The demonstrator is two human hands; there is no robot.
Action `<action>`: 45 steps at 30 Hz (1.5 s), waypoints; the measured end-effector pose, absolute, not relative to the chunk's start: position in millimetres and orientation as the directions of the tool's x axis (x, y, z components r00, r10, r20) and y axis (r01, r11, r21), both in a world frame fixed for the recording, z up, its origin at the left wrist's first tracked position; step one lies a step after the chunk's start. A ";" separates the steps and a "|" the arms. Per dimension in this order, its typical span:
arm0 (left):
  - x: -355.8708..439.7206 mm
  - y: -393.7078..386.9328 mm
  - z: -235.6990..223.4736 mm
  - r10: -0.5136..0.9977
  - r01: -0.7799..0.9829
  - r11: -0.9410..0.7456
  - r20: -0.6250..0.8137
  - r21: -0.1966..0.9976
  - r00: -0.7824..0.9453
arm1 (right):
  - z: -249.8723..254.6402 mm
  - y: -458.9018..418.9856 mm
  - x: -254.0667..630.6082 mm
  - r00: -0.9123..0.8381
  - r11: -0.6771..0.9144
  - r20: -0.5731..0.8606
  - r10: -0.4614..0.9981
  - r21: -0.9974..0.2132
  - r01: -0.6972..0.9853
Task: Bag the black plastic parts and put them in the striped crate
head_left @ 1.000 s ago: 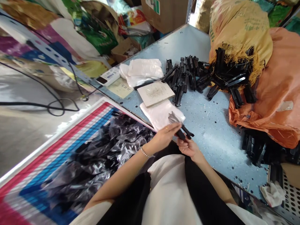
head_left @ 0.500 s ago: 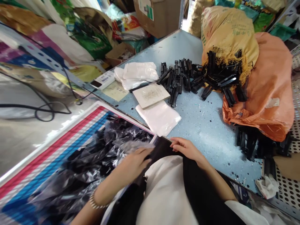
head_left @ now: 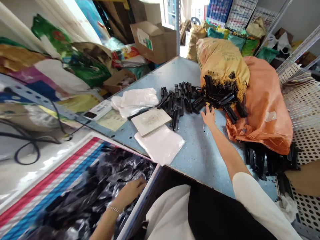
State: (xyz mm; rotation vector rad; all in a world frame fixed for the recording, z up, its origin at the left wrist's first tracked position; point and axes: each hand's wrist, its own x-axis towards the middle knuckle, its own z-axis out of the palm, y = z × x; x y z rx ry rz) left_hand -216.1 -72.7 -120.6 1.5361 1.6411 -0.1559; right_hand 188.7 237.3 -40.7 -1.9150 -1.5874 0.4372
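Note:
My right hand (head_left: 209, 116) reaches over the blue table with its fingers apart and nothing visible in them. Its fingertips are just in front of the black plastic parts (head_left: 178, 106) heaped by the frayed mouth of a yellow woven sack (head_left: 222, 55). Down at the left, my left hand (head_left: 131, 191) is over clear-bagged black parts (head_left: 100, 186) inside a striped crate (head_left: 82, 153). The fingers of that hand point down and are mostly hidden, so their grip does not show.
Stacked clear plastic bags (head_left: 160, 145) lie on the table (head_left: 200, 150), partly under a pale flat board (head_left: 151, 120). An orange sack (head_left: 266, 100) stands at right, with more black parts (head_left: 262, 161) below it. A cardboard box (head_left: 155, 43) is behind.
My right hand has moved from the table's near edge, by my body, out to the black parts. My left hand has dropped lower into the crate. The view has tilted up.

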 end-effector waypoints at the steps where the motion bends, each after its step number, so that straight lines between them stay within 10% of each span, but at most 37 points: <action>1: -199.2 -57.8 -105.9 0.798 0.791 0.225 -0.573 0.569 0.185 | -39.8 245.4 190.3 0.212 -0.084 0.126 0.969 -0.640 0.764; 8: -62.0 46.2 -55.3 0.945 0.058 0.220 -0.227 0.974 0.235 | -67.4 171.4 185.5 0.137 0.008 0.132 0.982 -0.747 0.665; 14: 19.4 81.0 -52.2 0.875 -0.582 0.480 -0.316 0.656 0.366 | -75.5 20.5 168.2 -0.061 0.233 0.225 0.972 -0.938 0.258; 22: 35.9 32.7 -29.4 0.781 -0.442 0.592 -0.344 0.674 0.521 | -25.1 68.7 219.2 -0.280 0.427 0.364 0.888 -0.430 0.795; 28: 38.1 38.0 -24.0 0.816 -0.519 0.576 -0.473 0.631 0.331 | -20.9 77.2 197.4 -0.239 0.293 0.169 0.956 -0.563 0.773; 34: 33.5 48.7 -26.1 0.800 -0.504 0.597 -0.513 0.624 0.313 | -25.5 14.7 186.8 -0.578 0.646 0.290 0.763 -0.364 0.671; 39: 51.2 44.1 -52.5 0.890 -0.419 0.441 -0.447 0.794 0.089 | -25.6 61.3 210.6 -0.481 0.443 0.025 0.876 -0.438 0.783; 45: 71.0 21.7 -87.7 0.973 0.181 0.096 -0.131 0.979 0.191 | 2.0 194.6 306.3 0.243 -0.206 0.168 0.955 -0.208 0.956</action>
